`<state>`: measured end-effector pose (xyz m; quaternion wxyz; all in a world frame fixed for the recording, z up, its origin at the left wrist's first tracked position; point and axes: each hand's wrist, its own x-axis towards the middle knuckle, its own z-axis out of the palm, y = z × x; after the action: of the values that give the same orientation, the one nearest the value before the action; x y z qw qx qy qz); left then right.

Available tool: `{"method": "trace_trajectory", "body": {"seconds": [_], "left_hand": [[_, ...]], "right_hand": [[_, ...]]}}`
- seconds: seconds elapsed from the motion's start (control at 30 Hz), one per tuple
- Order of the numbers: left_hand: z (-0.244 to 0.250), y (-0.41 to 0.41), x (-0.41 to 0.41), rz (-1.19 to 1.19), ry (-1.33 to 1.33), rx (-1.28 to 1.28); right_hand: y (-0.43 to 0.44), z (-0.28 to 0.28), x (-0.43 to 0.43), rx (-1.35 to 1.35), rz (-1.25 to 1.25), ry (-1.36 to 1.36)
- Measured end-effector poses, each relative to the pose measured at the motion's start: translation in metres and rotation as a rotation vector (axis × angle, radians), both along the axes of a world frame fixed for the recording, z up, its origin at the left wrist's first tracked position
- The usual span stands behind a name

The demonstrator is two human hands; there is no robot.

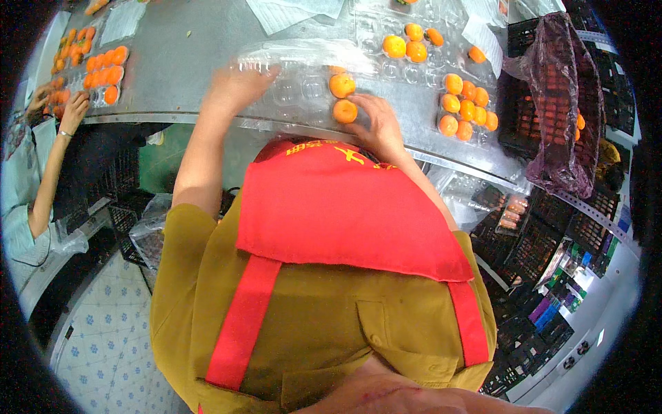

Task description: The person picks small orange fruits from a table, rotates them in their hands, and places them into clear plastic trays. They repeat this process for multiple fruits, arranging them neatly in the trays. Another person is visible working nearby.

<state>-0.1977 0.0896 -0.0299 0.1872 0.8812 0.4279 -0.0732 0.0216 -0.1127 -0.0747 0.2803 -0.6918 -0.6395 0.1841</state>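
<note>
Before me on the metal table lies a clear plastic fruit tray [295,95] with moulded round cups. Orange fruits, seemingly persimmons, stand in a column along its right side. Thumb and forefinger of my right hand [380,124] straddle the nearest persimmon [345,111]. Just beyond it sits another persimmon [342,85], and a third is partly covered by clear plastic. My left hand [238,88], blurred, is over the tray's left end by the raised clear lid [310,52]; its grip is unclear.
A filled tray [467,109] stands right, and a partly filled one [403,46] behind it. A loose persimmon [476,54] lies near a dark crate [522,108] lined with purple plastic. At left, a co-worker's hand [76,106] touches fruit beside a filled tray [106,67].
</note>
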Motion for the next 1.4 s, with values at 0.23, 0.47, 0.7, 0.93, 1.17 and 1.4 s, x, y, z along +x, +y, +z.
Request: {"method": "trace_trajectory", "body": {"seconds": [0.23,0.47,0.7,0.93,1.17,1.4], "left_hand": [[-0.029,-0.016,0.004,0.052,-0.351,-0.340],[-0.027,-0.024,0.014,-0.063,-0.307,-0.839],[-0.016,-0.051,0.047,-0.096,-0.572,-1.030],[-0.012,-0.080,0.067,-0.034,-0.731,-1.371],[-0.018,-0.086,0.072,0.034,-0.788,-1.402],[-0.024,-0.089,0.073,0.090,-0.878,-1.425]], "right_hand": [[0.004,-0.007,-0.009,0.041,0.012,-0.021],[0.005,-0.007,-0.018,0.041,-0.060,0.011],[-0.019,0.018,-0.016,0.166,-0.135,0.407],[-0.037,0.039,-0.017,0.286,-0.136,0.355],[-0.048,0.024,-0.019,0.293,-0.217,0.598],[-0.048,0.034,-0.023,0.327,-0.241,1.064]]}}
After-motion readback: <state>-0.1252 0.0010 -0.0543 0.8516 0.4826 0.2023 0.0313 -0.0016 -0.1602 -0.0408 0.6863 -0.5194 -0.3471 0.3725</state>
